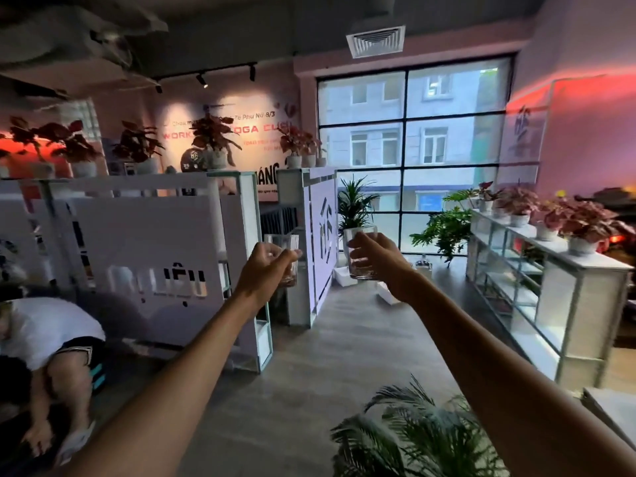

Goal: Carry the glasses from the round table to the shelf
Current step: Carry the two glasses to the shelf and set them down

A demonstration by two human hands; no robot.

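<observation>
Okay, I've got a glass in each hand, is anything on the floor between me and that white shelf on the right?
Nothing visible blocks the way. The left hand and right hand each hold a glass, and the floor toward the white shelf looks open. A green plant sits low in front, slightly right.
</observation>
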